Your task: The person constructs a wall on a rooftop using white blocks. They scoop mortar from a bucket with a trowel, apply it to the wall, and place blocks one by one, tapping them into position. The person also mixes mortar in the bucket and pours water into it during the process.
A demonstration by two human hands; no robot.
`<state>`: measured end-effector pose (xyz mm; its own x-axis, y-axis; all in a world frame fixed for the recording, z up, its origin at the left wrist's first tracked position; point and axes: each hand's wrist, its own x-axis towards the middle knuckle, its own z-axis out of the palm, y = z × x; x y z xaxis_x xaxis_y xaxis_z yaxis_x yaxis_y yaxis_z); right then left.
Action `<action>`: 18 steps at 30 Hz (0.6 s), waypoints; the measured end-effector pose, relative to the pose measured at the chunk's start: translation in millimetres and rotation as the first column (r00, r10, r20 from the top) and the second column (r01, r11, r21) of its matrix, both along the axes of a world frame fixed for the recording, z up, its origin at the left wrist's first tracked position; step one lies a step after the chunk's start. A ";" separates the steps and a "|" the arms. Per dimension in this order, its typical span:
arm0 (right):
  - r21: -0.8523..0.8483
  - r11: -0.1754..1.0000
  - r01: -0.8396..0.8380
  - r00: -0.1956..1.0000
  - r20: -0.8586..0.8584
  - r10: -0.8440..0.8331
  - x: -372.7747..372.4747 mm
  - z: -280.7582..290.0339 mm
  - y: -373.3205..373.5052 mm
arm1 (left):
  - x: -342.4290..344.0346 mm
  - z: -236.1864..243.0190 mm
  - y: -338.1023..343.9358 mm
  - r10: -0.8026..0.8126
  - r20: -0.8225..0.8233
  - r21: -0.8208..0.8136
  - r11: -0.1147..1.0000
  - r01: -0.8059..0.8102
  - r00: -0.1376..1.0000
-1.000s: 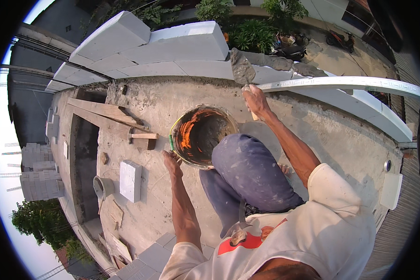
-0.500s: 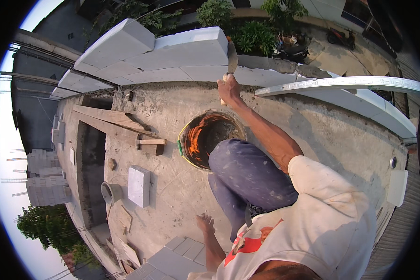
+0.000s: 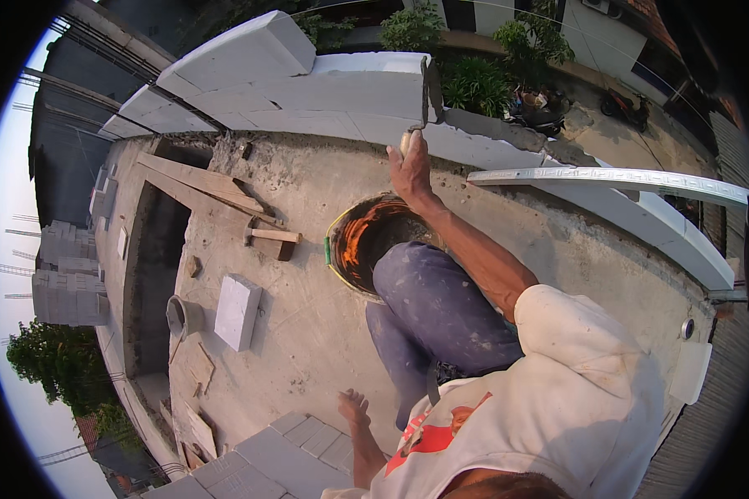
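My right hand [image 3: 412, 170] is closed around the pale handle of a trowel [image 3: 405, 144], at the end of a low wall of white blocks [image 3: 349, 87]. Grey mortar [image 3: 432, 91] coats the upper block's end face; the trowel's blade is hard to tell apart from it. Below that hand a bucket [image 3: 354, 254] with an orange-streaked inside holds grey mortar [image 3: 387, 233], partly hidden behind my bent knee. Low down beside my body, my left hand [image 3: 354, 407] hangs with fingers apart and nothing in it, near some stacked grey blocks [image 3: 279, 461].
A long pale straightedge [image 3: 607, 175] leans across the wall at right. Left of the bucket lie a hammer [image 3: 270, 234], wooden boards [image 3: 200, 185] and a white block [image 3: 239, 312]. A small grey pail [image 3: 190, 318] stands by a dark floor opening [image 3: 160, 274].
The trowel blade, broadside at the block's end before, no longer shows plainly, and dark mortar now shows on that face. My right hand stays closed on the handle. The whole view has shifted slightly.
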<state>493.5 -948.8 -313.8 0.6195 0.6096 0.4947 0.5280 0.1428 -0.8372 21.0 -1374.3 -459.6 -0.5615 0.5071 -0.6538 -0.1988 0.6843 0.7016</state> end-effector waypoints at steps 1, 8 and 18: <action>-0.016 0.996 -0.085 0.996 -0.014 0.085 2.6 -5.1 -28.0 | -2.3 0.5 -3.3 -0.029 0.005 0.003 1.000 0.029 1.000; -0.656 0.391 -0.646 0.712 -0.333 0.618 94.8 48.9 -160.7 | 64.2 50.7 41.8 -0.384 -0.044 0.074 0.919 0.386 0.922; -0.606 0.092 -0.790 0.324 -0.285 0.902 48.4 116.6 -158.9 | 185.3 143.1 57.2 -0.816 -0.325 -0.320 0.570 0.757 0.477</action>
